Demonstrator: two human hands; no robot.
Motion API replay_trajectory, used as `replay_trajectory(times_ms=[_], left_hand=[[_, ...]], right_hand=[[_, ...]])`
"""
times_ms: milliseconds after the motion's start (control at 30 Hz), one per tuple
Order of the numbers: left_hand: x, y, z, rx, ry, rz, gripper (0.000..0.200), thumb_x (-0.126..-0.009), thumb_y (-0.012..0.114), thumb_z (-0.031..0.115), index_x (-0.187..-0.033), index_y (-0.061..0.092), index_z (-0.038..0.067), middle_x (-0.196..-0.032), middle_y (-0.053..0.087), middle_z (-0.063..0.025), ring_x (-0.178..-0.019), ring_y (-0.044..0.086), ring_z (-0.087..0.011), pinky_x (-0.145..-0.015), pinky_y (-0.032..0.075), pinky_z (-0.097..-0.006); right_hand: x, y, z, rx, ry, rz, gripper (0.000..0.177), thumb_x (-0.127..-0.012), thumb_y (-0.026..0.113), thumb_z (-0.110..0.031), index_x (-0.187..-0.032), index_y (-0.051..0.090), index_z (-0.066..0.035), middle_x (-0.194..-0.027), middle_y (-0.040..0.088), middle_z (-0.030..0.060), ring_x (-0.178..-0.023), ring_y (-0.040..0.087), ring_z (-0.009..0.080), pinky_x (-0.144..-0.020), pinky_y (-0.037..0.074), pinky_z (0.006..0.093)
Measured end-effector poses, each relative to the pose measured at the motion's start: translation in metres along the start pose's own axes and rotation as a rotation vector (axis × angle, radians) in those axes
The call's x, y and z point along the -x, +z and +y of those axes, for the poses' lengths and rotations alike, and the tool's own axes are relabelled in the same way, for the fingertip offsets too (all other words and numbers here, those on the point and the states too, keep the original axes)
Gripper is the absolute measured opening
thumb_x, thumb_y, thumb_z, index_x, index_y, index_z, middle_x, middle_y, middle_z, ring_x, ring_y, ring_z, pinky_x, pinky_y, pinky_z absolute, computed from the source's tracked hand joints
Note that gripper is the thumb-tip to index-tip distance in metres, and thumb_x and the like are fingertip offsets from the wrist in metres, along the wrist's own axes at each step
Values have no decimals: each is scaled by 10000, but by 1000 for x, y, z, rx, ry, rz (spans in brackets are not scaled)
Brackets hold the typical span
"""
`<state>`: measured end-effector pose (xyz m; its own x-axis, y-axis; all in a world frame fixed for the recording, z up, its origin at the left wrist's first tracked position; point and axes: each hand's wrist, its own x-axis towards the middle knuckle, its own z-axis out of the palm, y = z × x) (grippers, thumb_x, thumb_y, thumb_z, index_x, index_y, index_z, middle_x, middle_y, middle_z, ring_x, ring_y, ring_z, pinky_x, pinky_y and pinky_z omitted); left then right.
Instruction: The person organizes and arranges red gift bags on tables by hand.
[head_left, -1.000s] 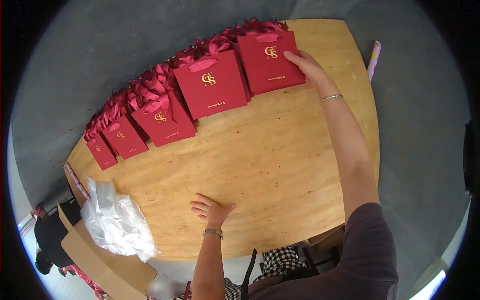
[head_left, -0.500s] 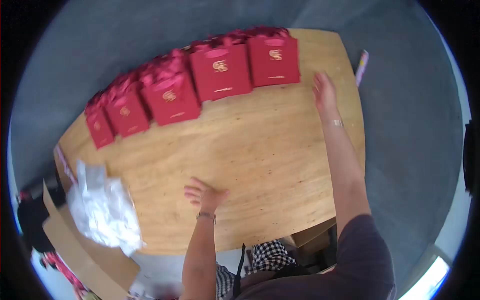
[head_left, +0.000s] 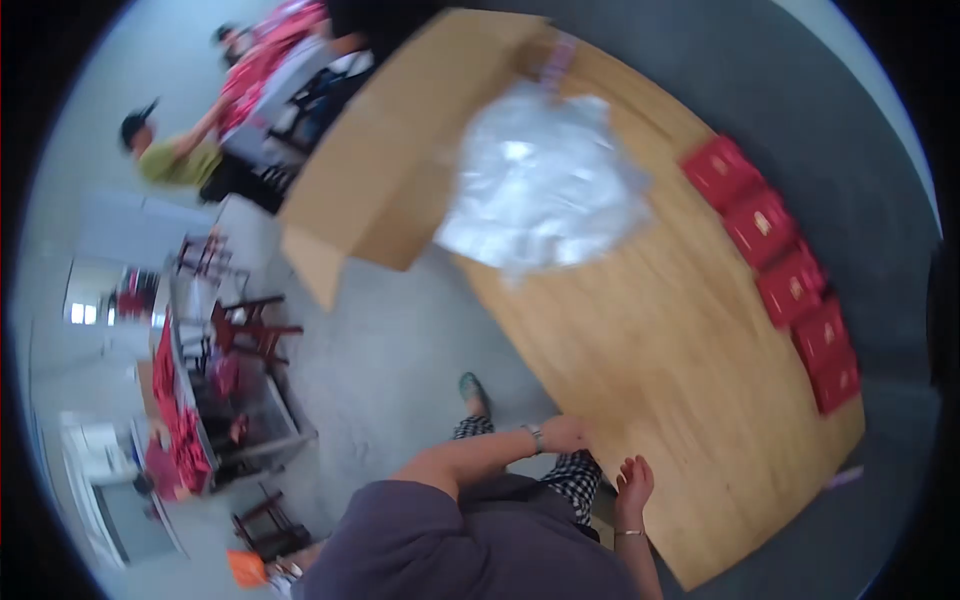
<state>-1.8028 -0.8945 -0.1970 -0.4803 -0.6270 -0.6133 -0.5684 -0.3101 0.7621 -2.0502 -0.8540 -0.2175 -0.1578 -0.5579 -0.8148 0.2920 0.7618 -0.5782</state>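
At the near edge of the wooden table [head_left: 650, 370] is my left hand [head_left: 567, 433]; its fingers are blurred. My right hand [head_left: 634, 485] hovers close by over the same edge, fingers apart and loosely bent, holding nothing. Several red paper gift bags [head_left: 760, 228] with gold logos stand in a row along the table's far side, away from both hands. A heap of shiny clear plastic bags [head_left: 545, 180] lies at the table's left end.
An open cardboard box [head_left: 390, 150] stands against the table's left end. Beyond it, a person in a yellow-green shirt [head_left: 180, 165] works at a table with pink-red items. Wooden stools [head_left: 255, 330] and another work table with red material [head_left: 185, 430] stand across the grey floor.
My view has swung left, bringing the room and other people into sight. Both hands have drawn back to the table's near edge; the right one has left the end of the bag row.
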Motion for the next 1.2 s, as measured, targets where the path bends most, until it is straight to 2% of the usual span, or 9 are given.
replay_trajectory(times_ms=[133, 200, 400, 567, 633, 933, 1000, 1100, 1200], left_hand=[[173, -36, -140, -142, -113, 435, 462, -801, 570, 262, -1183, 524, 7, -1093, 587, -237, -1024, 557, -382, -888, 445, -445], [271, -72, -176, 88, -433, 587, 471, -807, 570, 252, -1196, 510, -8, -1133, 573, -231, -1058, 542, -379, -917, 434, -433], [525, -4, -311, 589, -777, 1719, 472, -789, 583, 256, -1188, 525, 10, -1076, 603, -218, -1019, 570, -352, -880, 458, -420], [578, 99, -351, 990, -1107, 2116, 438, -787, 587, 266, -1147, 559, 19, -988, 642, -176, -932, 610, -317, -821, 487, -384], [573, 119, -341, 1218, -1171, 2036, 444, -777, 603, 282, -1135, 569, 22, -958, 650, -173, -913, 620, -308, -814, 488, -378], [591, 179, -417, 1718, -1081, 2142, 537, -784, 620, 276, -1224, 515, -14, -988, 655, -173, -943, 625, -283, -845, 485, -351], [634, 178, -431, 1783, -1076, 2272, 548, -791, 632, 263, -1230, 498, -35, -942, 661, -148, -871, 633, -220, -772, 500, -322], [702, 167, -419, 1982, -615, 2644, 537, -844, 622, 207, -1286, 430, -30, -807, 600, -41, -695, 535, -75, -584, 446, -228], [738, 181, -391, 2007, -568, 2933, 495, -870, 597, 170, -1291, 420, -19, -833, 584, -17, -682, 532, -85, -566, 443, -228]], right_hand=[[38, 114, 15, 82, -56, -119, 291, -898, 553, -213, -1160, 527, -88, -907, 626, 22, -741, 579, 108, -584, 425, 216], [46, 177, 30, 178, -90, -195, 298, -895, 557, -215, -1166, 524, -97, -891, 623, 14, -727, 573, 107, -579, 418, 219], [153, 428, 84, 658, -121, -853, 325, -881, 589, -194, -1175, 522, -74, -921, 629, 25, -715, 567, 98, -595, 436, 225], [256, 571, 150, 963, -106, -1330, 254, -896, 573, -140, -1136, 553, -59, -956, 633, 41, -800, 587, 91, -673, 473, 218], [278, 607, 189, 1052, -59, -1433, 261, -895, 577, -145, -1139, 551, -57, -959, 633, 46, -794, 588, 94, -671, 472, 218], [416, 754, 358, 1372, 143, -1773, 274, -899, 560, -173, -1148, 541, -58, -970, 651, 72, -793, 609, 107, -674, 479, 231], [442, 785, 399, 1460, 122, -1753, 276, -898, 562, -182, -1146, 544, -61, -967, 652, 71, -788, 610, 108, -672, 477, 226], [492, 814, 472, 1671, 122, -1749, 271, -900, 558, -200, -1136, 552, -67, -968, 651, 67, -796, 604, 104, -669, 467, 219], [545, 820, 550, 1888, 187, -1922, 268, -902, 549, -198, -1135, 555, -65, -975, 649, 55, -814, 593, 99, -681, 459, 223]])
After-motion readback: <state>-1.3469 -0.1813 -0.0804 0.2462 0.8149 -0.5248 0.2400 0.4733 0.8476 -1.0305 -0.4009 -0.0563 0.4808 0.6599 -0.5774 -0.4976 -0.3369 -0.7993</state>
